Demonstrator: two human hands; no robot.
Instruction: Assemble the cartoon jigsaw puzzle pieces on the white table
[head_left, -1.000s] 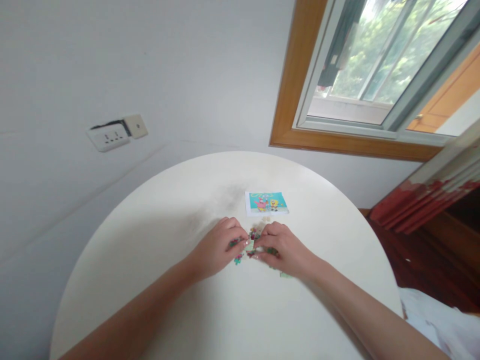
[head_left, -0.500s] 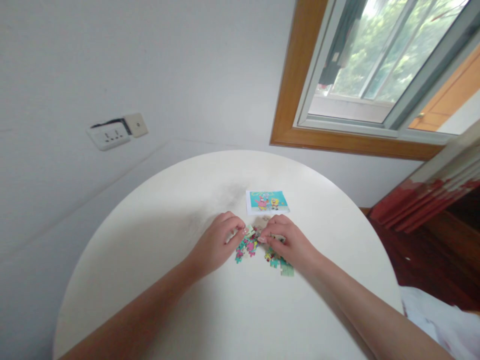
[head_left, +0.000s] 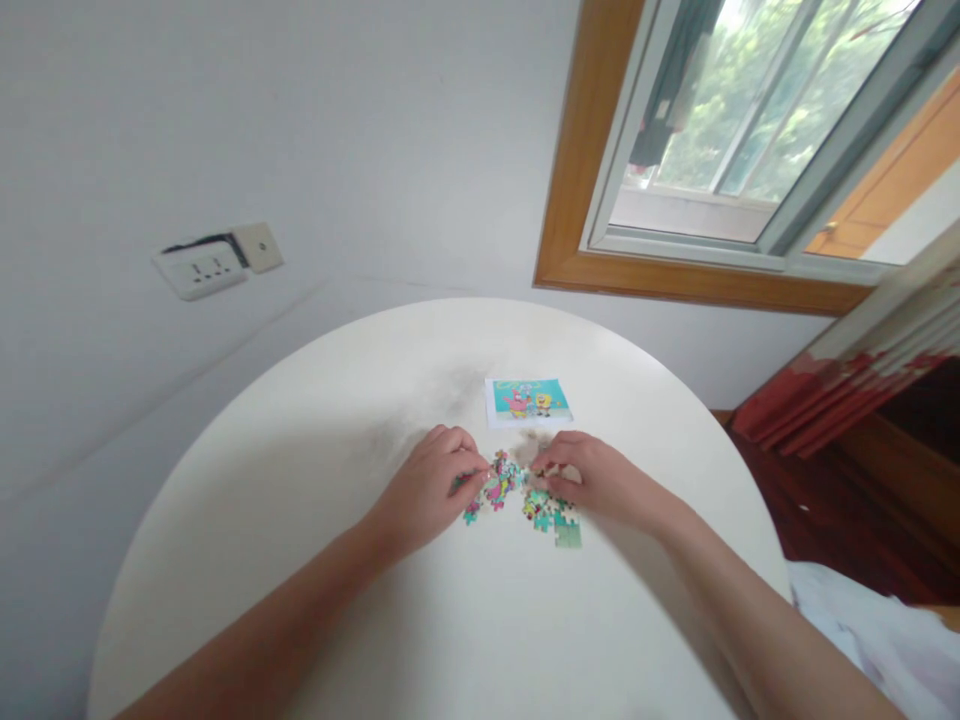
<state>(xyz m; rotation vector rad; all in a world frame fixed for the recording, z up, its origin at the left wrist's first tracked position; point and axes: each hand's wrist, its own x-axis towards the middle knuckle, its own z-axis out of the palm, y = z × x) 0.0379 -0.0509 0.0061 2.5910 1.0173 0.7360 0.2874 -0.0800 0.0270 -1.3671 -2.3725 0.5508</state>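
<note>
Small jigsaw puzzle pieces lie in two loose clusters. The left cluster (head_left: pixel 499 487) is pink, teal and yellow. In the right cluster (head_left: pixel 541 512) are teal, yellow and pale green pieces, with a larger pale green piece (head_left: pixel 568 531) at its near edge. My left hand (head_left: pixel 439 480) is closed in a pinch at the left cluster's edge; what is between its fingertips is too small to make out. Over the far side of the right cluster, my right hand (head_left: pixel 592 475) pinches a small puzzle piece, partly hidden by the fingers. Beyond both hands lies a picture card (head_left: pixel 529 401) showing cartoon figures.
Everything rests on a round white table (head_left: pixel 465 620). It stands against a wall with a socket (head_left: pixel 201 268) at the left. A wood-framed window (head_left: pixel 697 272) is at the right, beside a red and beige curtain (head_left: pixel 825 385). White cloth (head_left: pixel 862 625) lies at the lower right.
A pale green piece at my left fingertips is no longer visible there. My right hand has moved slightly right, away from the left hand, uncovering more pieces. The view has shifted a little.
</note>
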